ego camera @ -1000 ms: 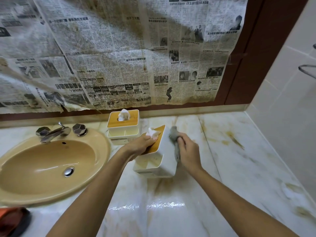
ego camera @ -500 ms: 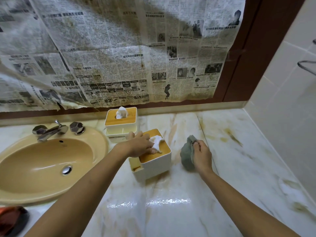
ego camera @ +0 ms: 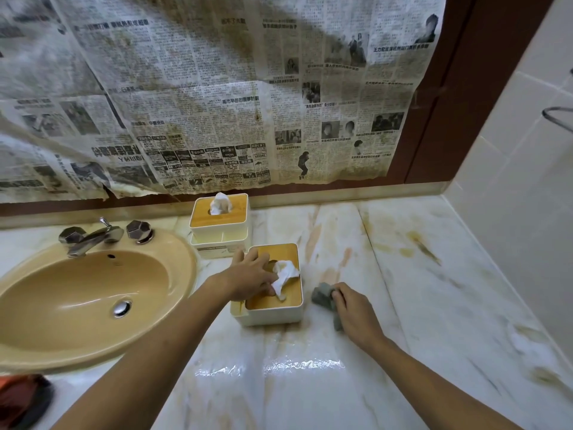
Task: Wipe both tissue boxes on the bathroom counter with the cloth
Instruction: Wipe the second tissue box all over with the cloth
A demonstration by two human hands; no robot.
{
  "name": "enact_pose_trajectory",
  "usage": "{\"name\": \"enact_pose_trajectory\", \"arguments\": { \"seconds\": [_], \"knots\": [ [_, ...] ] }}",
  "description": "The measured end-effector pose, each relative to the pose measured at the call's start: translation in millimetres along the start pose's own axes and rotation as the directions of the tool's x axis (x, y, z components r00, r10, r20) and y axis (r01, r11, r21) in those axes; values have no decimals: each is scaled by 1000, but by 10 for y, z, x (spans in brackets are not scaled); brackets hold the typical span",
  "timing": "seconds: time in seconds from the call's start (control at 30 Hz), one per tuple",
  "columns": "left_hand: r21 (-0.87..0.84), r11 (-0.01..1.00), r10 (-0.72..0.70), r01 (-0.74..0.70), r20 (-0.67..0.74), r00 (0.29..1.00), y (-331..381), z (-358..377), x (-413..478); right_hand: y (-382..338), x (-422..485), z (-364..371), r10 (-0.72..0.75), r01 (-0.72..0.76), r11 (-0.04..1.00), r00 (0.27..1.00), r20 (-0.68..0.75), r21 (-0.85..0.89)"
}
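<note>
Two white tissue boxes with wooden lids stand on the marble counter (ego camera: 403,305). The near tissue box (ego camera: 279,311) is upright, with a tissue poking from its lid. My left hand (ego camera: 251,277) rests on that lid, fingers spread over its left part. The far tissue box (ego camera: 220,225) sits behind it by the wall. My right hand (ego camera: 353,311) grips a crumpled grey cloth (ego camera: 322,294) and holds it on the counter just right of the near box, a small gap between them.
A tan sink (ego camera: 86,299) with a chrome faucet (ego camera: 93,235) lies to the left. Stained newspaper (ego camera: 217,103) covers the mirror behind. A tiled wall (ego camera: 527,181) closes the right side. A dark red object (ego camera: 21,398) lies at the bottom left corner.
A second ago the near box was tilted on its side and the cloth rubbed its face. It now stands upright, and my right hand has dropped with the cloth onto the counter.
</note>
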State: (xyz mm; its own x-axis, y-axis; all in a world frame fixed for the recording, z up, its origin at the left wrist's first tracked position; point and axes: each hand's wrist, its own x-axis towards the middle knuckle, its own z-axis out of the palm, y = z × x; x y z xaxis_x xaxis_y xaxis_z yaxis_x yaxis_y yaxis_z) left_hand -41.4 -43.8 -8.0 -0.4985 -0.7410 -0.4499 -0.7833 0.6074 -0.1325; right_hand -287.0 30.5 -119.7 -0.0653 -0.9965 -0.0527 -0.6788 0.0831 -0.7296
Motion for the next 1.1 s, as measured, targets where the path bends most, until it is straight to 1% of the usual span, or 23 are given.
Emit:
{"name": "enact_pose_trajectory", "arguments": {
  "seconds": [0.07, 0.13, 0.2, 0.27, 0.3, 0.33, 0.37, 0.4, 0.43, 0.47, 0.53, 0.57, 0.63, 0.7, 0.77, 0.8, 0.87, 0.9, 0.93, 0.97, 1.0, 1.03, 1.1],
  "knots": [
    [-74, 997, -8, 6, -30, 1000, -45, 10, -1, 6, 15, -8, 14, -13, 1000, 1000, 12, -7],
    [-168, 985, -56, 49, -36, 998, -109, 7, 6, 1, 46, -29, 25, -25, 1000, 999, 26, -1],
    [-265, 955, -153, 136, -44, 987, -143, -35, 8, -5, 77, -50, 35, -35, 999, 999, 37, 10],
    [-355, 913, -263, 200, -138, 955, -124, -103, 24, -12, 99, -63, 37, -38, 999, 998, 45, 10],
    [-427, 884, -306, 192, -215, 928, -88, -138, 40, -13, 104, -65, 39, -39, 999, 998, 45, 9],
    [-519, 842, -332, 147, -284, 900, -25, -175, 52, -14, 110, -63, 41, -41, 999, 998, 44, 9],
    [-594, 800, -333, 84, -323, 886, 56, -202, 61, -15, 116, -61, 41, -42, 999, 998, 41, 9],
    [-619, 785, -308, 36, -339, 889, 150, -213, 67, -15, 120, -57, 43, -43, 999, 998, 41, 7],
    [-595, 803, -274, 25, -332, 902, 241, -200, 75, -17, 122, -55, 43, -43, 999, 998, 43, 3],
    [-547, 836, -258, 51, -310, 915, 311, -160, 89, -20, 124, -54, 43, -43, 999, 998, 46, -2],
    [-479, 871, -285, 112, -305, 909, 340, -57, 139, -23, 130, -56, 42, -42, 999, 998, 49, -4],
    [-492, 861, -317, 133, -312, 896, 310, -16, 162, -22, 132, -59, 44, -44, 999, 998, 47, -3],
    [-581, 796, -399, 169, -293, 869, 218, 6, 168, -14, 139, -66, 51, -51, 999, 998, 43, -8],
    [-678, 708, -468, 197, -242, 850, 113, -11, 145, -8, 145, -69, 52, -52, 999, 998, 44, -12],
    [-717, 656, -504, 234, -186, 843, 17, -34, 106, -11, 153, -70, 48, -47, 999, 998, 45, -11],
    [-746, 615, -513, 255, -133, 848, -25, -40, 91, -16, 158, -72, 49, -49, 999, 998, 48, -9],
    [-828, 479, -505, 293, 13, 863, -92, -60, 59, -29, 170, -80, 53, -53, 999, 997, 53, -2],
    [-848, 429, -494, 313, 70, 867, -118, -61, 46, -35, 180, -83, 55, -55, 998, 997, 56, 3],
    [-849, 414, -488, 329, 98, 867, -137, -62, 34, -40, 192, -85, 58, -59, 998, 997, 59, 8],
    [-827, 442, -495, 348, 99, 863, -156, -64, 34, -44, 204, -92, 63, -64, 998, 996, 60, 12],
    [-792, 493, -519, 361, 65, 852, -166, -75, 36, -46, 218, -99, 68, -70, 997, 996, 59, 18],
    [-757, 544, -557, 361, -4, 830, -167, -93, 43, -46, 234, -107, 75, -76, 997, 996, 57, 22],
    [-749, 600, -607, 280, -199, 770, -108, -164, 59, -51, 265, -121, 85, -87, 996, 995, 49, 33]
  ]
}}
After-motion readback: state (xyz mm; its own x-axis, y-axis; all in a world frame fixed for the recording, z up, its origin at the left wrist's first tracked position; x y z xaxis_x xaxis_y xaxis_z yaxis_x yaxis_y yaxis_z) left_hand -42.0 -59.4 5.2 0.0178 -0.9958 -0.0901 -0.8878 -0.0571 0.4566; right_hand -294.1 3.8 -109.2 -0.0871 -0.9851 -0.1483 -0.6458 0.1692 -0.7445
